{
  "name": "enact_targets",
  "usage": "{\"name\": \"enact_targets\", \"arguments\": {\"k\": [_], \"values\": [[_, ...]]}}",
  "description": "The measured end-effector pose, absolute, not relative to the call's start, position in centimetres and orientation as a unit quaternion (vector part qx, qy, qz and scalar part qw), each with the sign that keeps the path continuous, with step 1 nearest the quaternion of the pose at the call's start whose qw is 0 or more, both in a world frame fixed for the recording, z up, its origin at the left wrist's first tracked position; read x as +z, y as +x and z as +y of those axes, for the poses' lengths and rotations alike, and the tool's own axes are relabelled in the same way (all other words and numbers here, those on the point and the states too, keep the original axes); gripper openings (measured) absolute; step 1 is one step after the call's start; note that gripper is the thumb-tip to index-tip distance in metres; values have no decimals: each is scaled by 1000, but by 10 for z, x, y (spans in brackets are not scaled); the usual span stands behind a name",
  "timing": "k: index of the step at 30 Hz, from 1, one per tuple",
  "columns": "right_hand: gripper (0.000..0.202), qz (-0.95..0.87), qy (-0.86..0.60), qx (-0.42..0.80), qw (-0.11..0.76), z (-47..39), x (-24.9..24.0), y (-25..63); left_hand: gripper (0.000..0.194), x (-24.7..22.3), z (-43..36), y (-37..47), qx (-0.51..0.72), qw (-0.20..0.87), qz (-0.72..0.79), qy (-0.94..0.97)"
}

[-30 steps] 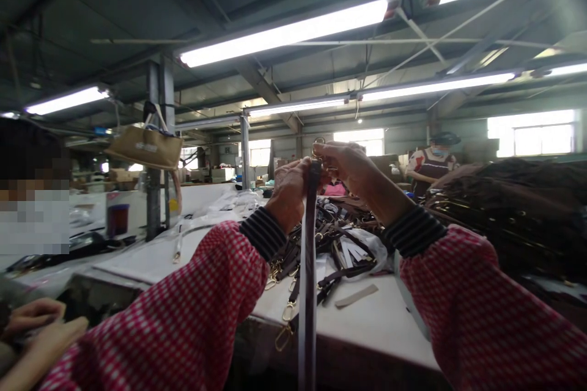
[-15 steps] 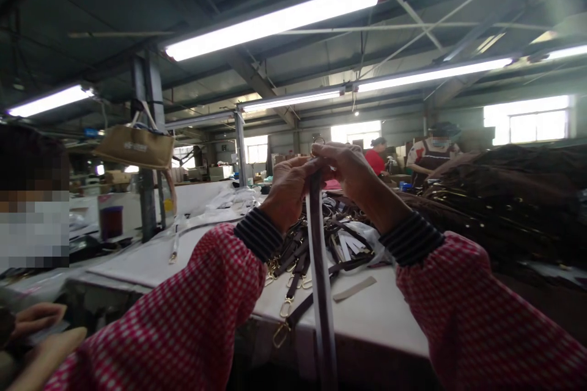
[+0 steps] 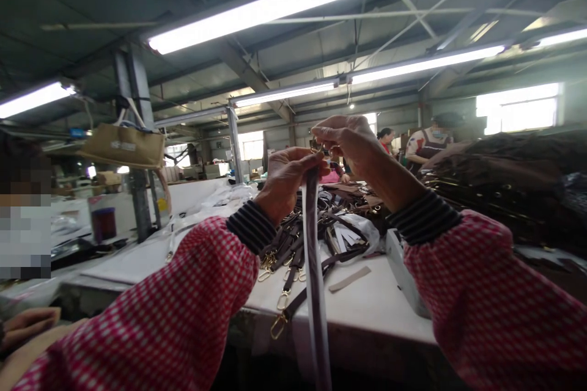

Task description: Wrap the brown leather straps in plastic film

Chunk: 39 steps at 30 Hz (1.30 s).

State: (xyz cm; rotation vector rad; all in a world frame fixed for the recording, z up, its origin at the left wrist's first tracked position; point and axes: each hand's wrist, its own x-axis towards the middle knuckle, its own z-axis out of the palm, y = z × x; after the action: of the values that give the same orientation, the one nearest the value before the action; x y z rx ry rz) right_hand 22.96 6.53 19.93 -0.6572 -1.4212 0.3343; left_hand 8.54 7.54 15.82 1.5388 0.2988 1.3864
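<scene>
A dark strap (image 3: 312,269) in a clear plastic sleeve hangs upright in front of me, its lower end running out of view. My left hand (image 3: 288,176) pinches it near the top, thumb and fingers closed. A small gold-coloured metal fitting (image 3: 316,148) shows above that grip. My right hand (image 3: 351,137) is closed by the fitting, slightly higher than the left, with the fingertips bent around it; its exact shape is partly hidden. Behind the strap, a pile of dark straps (image 3: 293,250) with gold-coloured clasps (image 3: 278,325) covers part of the white table (image 3: 362,311).
A flat beige strip (image 3: 349,279) lies near the table's front. Clear plastic bags (image 3: 229,198) spread to the left, and dark brown material (image 3: 504,177) is heaped at right. A tan bag (image 3: 123,145) hangs on a post. One co-worker's hands (image 3: 32,324) show lower left; other people work behind.
My right hand has risen slightly away from my left, so the metal fitting now shows between them. The view has shifted, and a pale box edge appears beside my right sleeve.
</scene>
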Motion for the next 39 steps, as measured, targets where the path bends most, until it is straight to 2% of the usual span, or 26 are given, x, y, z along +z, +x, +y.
{"name": "enact_targets", "arguments": {"k": [6, 12, 16, 20, 24, 28, 31, 33, 35, 39], "values": [[11, -657, -278, 144, 686, 71, 195, 225, 11, 164, 73, 91, 589, 501, 105, 626], [35, -689, -252, 141, 665, 71, 180, 217, 7, 166, 76, 89, 623, 468, 71, 622], [30, -691, -238, 147, 667, 66, 157, 214, 9, 171, 83, 91, 653, 452, 56, 606], [46, -664, -223, 296, 649, 64, 120, 208, 10, 175, 86, 92, 678, 457, 98, 568], [29, -645, -219, 432, 591, 64, 86, 208, 10, 165, 86, 73, 671, 449, 130, 576], [36, -644, -273, 403, 590, 57, 72, 219, 19, 148, 82, 38, 577, 426, 225, 660], [36, -690, -322, 356, 542, 47, 67, 225, 26, 132, 76, 20, 410, 437, 279, 751], [36, -732, -331, 327, 497, 40, 61, 226, 37, 117, 73, 14, 270, 461, 278, 798], [36, -758, -338, 311, 463, 36, 53, 225, 42, 95, 71, 10, 182, 497, 263, 807], [27, -747, -353, 336, 453, 34, 30, 222, 41, 41, 66, 5, 165, 570, 251, 765]]}}
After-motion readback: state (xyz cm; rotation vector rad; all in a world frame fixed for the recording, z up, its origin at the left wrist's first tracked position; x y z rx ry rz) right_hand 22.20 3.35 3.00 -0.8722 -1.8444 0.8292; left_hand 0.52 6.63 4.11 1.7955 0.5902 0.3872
